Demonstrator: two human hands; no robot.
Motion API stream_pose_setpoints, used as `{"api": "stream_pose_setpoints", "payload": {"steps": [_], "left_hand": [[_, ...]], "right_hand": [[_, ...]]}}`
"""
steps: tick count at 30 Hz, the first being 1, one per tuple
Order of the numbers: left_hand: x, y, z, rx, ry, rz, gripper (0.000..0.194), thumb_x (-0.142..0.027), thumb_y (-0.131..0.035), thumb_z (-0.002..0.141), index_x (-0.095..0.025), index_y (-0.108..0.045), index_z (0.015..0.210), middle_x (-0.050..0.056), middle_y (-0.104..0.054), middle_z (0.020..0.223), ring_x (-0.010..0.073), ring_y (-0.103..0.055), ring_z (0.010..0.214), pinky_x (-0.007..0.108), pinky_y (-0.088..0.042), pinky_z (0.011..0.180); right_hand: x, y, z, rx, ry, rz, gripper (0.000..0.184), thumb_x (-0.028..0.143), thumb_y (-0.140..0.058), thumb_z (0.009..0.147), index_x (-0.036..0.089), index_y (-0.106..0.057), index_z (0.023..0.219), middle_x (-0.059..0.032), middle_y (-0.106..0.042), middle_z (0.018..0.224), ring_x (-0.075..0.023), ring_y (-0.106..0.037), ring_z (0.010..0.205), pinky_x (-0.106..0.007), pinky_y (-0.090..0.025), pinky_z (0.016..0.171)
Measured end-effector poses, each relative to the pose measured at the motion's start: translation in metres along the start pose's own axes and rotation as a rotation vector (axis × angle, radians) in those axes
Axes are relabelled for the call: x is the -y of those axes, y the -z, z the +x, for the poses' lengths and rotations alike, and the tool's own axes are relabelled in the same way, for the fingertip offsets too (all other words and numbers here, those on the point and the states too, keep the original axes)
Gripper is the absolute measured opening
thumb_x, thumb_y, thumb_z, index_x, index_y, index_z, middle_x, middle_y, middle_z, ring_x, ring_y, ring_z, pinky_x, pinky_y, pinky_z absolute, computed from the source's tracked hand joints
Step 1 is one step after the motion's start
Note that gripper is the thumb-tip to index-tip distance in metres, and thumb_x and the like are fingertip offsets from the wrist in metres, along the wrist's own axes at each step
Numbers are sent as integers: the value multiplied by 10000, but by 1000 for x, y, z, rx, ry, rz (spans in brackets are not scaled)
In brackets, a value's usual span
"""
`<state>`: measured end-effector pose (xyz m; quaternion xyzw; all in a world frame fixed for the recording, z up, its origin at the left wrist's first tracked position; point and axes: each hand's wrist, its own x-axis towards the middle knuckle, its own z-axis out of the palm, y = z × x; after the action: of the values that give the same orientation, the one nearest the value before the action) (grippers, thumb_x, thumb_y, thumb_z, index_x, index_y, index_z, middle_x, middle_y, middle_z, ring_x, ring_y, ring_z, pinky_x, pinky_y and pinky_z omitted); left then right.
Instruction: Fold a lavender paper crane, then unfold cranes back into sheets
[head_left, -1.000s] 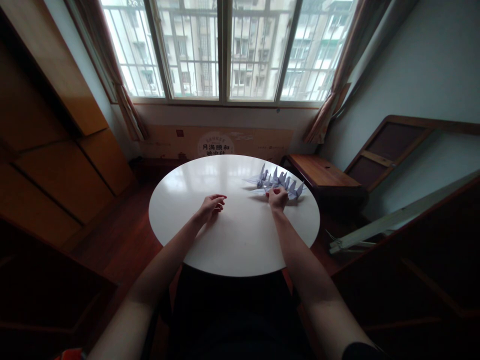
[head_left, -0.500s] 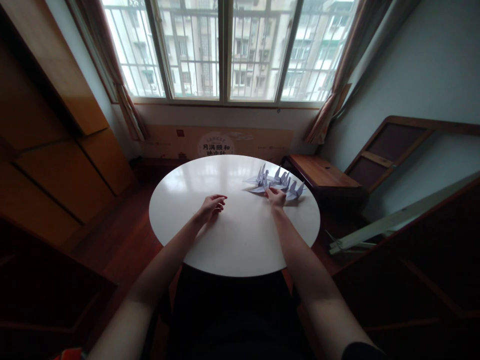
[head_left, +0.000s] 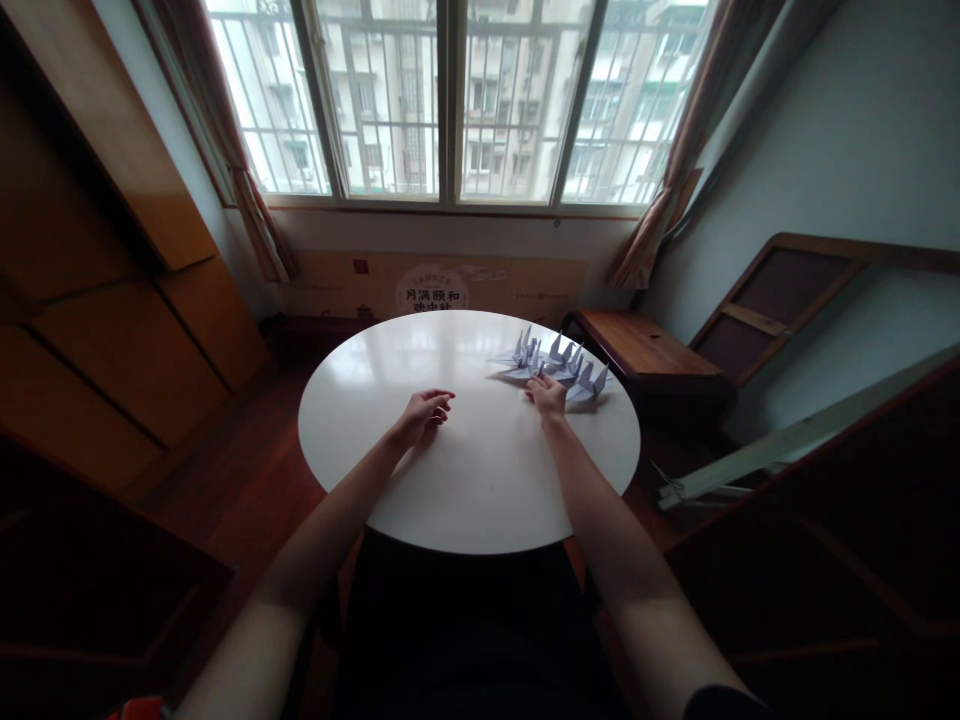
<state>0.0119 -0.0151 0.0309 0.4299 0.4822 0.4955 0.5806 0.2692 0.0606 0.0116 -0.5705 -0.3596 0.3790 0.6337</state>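
Several folded pale paper cranes stand in a tight cluster on the far right part of the round white bench, wings pointing up. Both forearms reach forward over the near edge. The right hand is palm down at the near side of the cluster, fingers bent and pointing forward and left; its grip looks narrow, but whether it pinches or touches a crane I cannot tell. The left hand is near the middle of the bench, well apart from the cranes, thumb side up, fingers loosely curled in a half-open grip. Wooden cabinets at the left have closed doors, their contents hidden.
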Motion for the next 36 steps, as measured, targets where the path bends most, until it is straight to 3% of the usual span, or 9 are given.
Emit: {"api": "stream_pose_setpoints", "payload": {"steps": [4, 8, 10, 12, 14, 16, 19, 24, 36], "left_hand": [[-1, -1, 0, 3, -11, -14, 244, -273, -716, 661, -124, -685, 852, 6, -571, 646, 64, -508, 471, 200, -380, 479], [-1, 1, 2, -106, -110, 135, 243, -331, -633, 749, -121, -671, 863, 24, -579, 641, 108, -538, 515, 239, -435, 534], [-1, 5, 2, -227, -236, 392, 263, -363, -588, 792, -128, -676, 869, 70, -633, 724, 165, -610, 655, 286, -489, 649], [-1, 9, 1, -309, -385, 728, 311, -392, -571, 815, -150, -683, 975, 131, -676, 986, 236, -628, 961, 346, -479, 866], [0, 12, -2, -318, -454, 1044, 467, -455, -563, 825, -185, -617, 1202, 148, -556, 1325, 287, -455, 1279, 415, -344, 1062], [2, 13, -5, -273, -403, 1279, 682, -565, -527, 824, -202, -455, 1396, 133, -341, 1520, 319, -214, 1429, 490, -183, 1141], [4, 12, -5, -181, -268, 1461, 869, -708, -409, 809, -192, -280, 1497, 116, -158, 1589, 358, -15, 1461, 575, -32, 1139], [6, 12, 0, -42, -175, 1520, 886, -778, -308, 788, -257, -260, 1503, 110, -153, 1590, 397, -52, 1451, 633, -4, 1107], [10, 12, 3, -53, -168, 1525, 881, -790, -307, 776, -284, -277, 1497, 101, -156, 1591, 398, -66, 1450, 627, -1, 1109]], "right_hand": [[1, 3, 1, -74, 40, -70, 424, 176, -620, 725, 122, -575, 1143, -24, -679, 800, -118, -613, 609, -224, -524, 563], [7, 9, -5, -240, 220, -375, 180, 311, -608, 773, 135, -621, 807, -27, -619, 663, -158, -568, 610, -277, -493, 639], [10, 7, -15, -149, 341, -533, 284, 360, -507, 848, 157, -602, 673, -35, -598, 617, -175, -562, 624, -294, -482, 691], [12, 2, -28, 1, 462, -662, 338, 378, -441, 885, 157, -634, 715, -55, -629, 675, -190, -581, 677, -301, -478, 742], [14, -6, -42, 186, 573, -782, 351, 378, -415, 902, 145, -676, 916, -93, -678, 865, -214, -610, 822, -318, -467, 832], [15, -13, -55, 333, 639, -928, 437, 403, -435, 900, 158, -593, 1226, -119, -653, 1138, -253, -570, 1063, -360, -415, 953], [15, -20, -66, 460, 625, -1184, 596, 497, -395, 912, 237, -375, 1448, -88, -460, 1445, -287, -370, 1331, -427, -284, 1082], [12, -25, -68, 589, 535, -1401, 687, 631, -264, 908, 299, -218, 1507, -29, -196, 1590, -309, -129, 1452, -501, -121, 1145], [7, -27, -63, 665, 445, -1485, 711, 629, -267, 901, 273, -202, 1513, -65, -90, 1608, -320, -53, 1467, -545, -46, 1147]]}}
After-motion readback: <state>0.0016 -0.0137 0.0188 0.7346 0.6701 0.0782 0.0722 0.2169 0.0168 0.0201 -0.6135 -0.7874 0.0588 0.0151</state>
